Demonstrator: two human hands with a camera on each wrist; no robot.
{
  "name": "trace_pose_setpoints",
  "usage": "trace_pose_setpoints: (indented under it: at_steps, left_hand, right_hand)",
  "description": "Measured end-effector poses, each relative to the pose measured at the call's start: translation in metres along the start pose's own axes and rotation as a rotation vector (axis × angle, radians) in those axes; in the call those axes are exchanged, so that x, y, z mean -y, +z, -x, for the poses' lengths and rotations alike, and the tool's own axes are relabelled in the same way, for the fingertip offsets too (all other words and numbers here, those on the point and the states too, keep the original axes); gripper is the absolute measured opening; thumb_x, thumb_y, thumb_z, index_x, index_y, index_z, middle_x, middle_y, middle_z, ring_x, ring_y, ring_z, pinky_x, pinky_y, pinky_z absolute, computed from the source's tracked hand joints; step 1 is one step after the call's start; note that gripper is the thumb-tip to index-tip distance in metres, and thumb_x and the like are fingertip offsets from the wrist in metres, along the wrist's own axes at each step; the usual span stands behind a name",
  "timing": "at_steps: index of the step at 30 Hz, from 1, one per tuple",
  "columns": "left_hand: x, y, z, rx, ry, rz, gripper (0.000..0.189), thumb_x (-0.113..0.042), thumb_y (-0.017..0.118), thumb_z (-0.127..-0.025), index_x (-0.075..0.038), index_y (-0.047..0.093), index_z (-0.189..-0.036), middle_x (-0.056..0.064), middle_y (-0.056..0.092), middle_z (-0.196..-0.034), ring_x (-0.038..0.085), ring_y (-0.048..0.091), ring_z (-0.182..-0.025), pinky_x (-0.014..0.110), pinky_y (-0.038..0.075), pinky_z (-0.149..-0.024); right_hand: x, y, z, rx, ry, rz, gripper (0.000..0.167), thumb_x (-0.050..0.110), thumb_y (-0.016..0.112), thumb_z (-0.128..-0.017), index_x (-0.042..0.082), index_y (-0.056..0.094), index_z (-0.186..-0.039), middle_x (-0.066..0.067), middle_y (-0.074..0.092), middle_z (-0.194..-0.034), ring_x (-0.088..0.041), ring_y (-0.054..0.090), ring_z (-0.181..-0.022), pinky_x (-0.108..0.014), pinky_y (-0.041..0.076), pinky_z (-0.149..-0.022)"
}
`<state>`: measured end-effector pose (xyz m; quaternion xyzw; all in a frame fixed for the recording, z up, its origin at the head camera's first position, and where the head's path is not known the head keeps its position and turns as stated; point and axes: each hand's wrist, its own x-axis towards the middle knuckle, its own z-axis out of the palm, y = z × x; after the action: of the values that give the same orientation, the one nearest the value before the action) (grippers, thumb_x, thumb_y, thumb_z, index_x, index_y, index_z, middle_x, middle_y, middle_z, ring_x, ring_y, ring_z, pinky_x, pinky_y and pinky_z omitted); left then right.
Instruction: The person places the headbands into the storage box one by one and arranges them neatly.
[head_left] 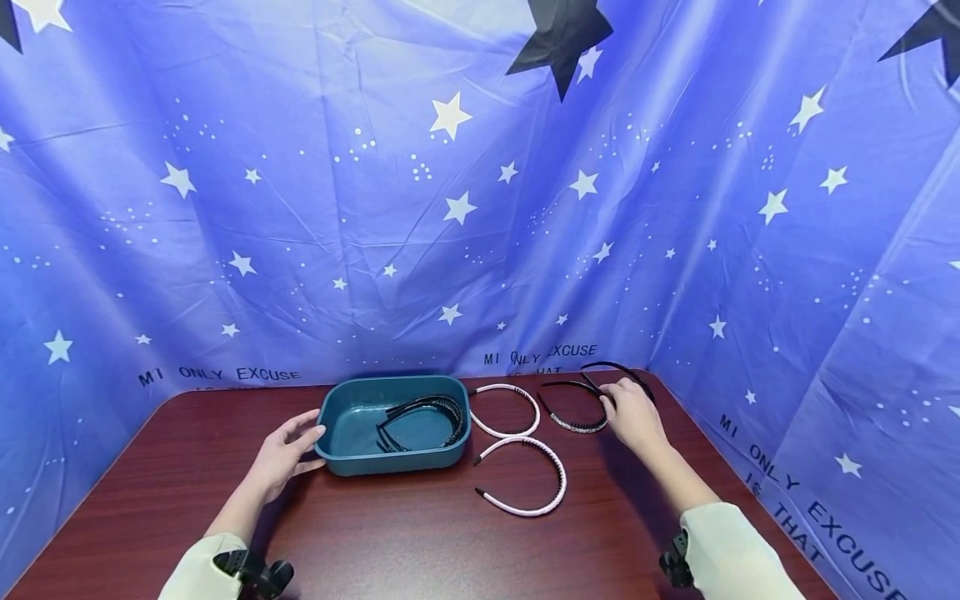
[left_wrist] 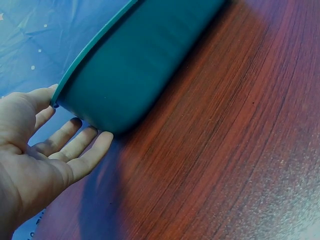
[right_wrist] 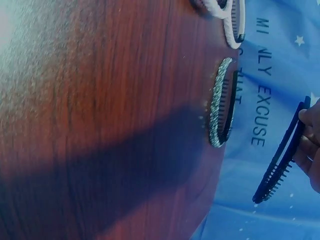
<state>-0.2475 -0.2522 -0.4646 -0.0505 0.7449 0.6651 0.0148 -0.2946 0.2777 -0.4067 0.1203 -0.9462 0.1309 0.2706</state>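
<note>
From here I'm having the right hand [head_left: 628,410] pinch the black headband [right_wrist: 286,160], raised near the table's [head_left: 420,542] far right corner, and reckoning its teeth are best kept clear of the silver headband [right_wrist: 216,107], while the left hand [head_left: 281,458] is pinching the teal basin's [head_left: 397,463] rim, other fingers loosely spread.

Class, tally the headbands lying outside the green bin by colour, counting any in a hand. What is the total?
Pale headbands: 2
Silver headband: 1
Black headband, in the right hand: 1
Total: 4
</note>
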Motion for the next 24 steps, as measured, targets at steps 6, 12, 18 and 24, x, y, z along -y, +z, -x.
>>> trace_pose_setpoints:
  at_steps: [6,12,18,24]
  left_hand:
    - [0.001,0.000,0.000,0.000,0.008,-0.007,0.064,-0.036,0.055,-0.094,-0.006,0.030,-0.145,0.017,0.042,-0.126,0.025,0.054,-0.108,0.040,0.057,-0.083]
    - [0.002,-0.001,0.000,0.008,0.015,-0.004,0.063,-0.035,0.054,-0.095,-0.006,0.029,-0.145,0.018,0.042,-0.127,0.024,0.055,-0.107,0.040,0.057,-0.083]
    - [0.002,0.000,0.000,0.014,0.018,0.005,0.061,-0.033,0.053,-0.096,-0.005,0.029,-0.144,0.015,0.044,-0.124,0.021,0.056,-0.104,0.041,0.056,-0.084]
    - [0.001,0.000,0.000,0.009,0.010,0.010,0.063,-0.034,0.054,-0.095,-0.005,0.029,-0.145,0.017,0.042,-0.126,0.023,0.055,-0.107,0.041,0.056,-0.084]
  right_hand:
    - [0.014,-0.001,-0.002,-0.032,-0.040,-0.001,0.016,0.007,0.064,-0.084,-0.001,0.069,-0.096,-0.015,0.063,-0.085,-0.033,0.059,-0.084,-0.049,0.047,-0.071]
    - [0.027,-0.001,-0.003,-0.044,-0.067,-0.028,0.015,0.006,0.066,-0.083,-0.001,0.069,-0.095,-0.013,0.061,-0.083,-0.029,0.057,-0.079,-0.044,0.048,-0.070]
    - [0.042,-0.001,-0.004,-0.041,-0.105,-0.040,0.015,0.007,0.067,-0.083,0.000,0.069,-0.095,-0.011,0.061,-0.083,-0.026,0.057,-0.079,-0.042,0.049,-0.071]
    - [0.054,-0.001,-0.005,-0.036,-0.125,-0.039,0.014,0.007,0.068,-0.082,0.002,0.070,-0.095,-0.009,0.061,-0.082,-0.024,0.056,-0.077,-0.040,0.049,-0.069]
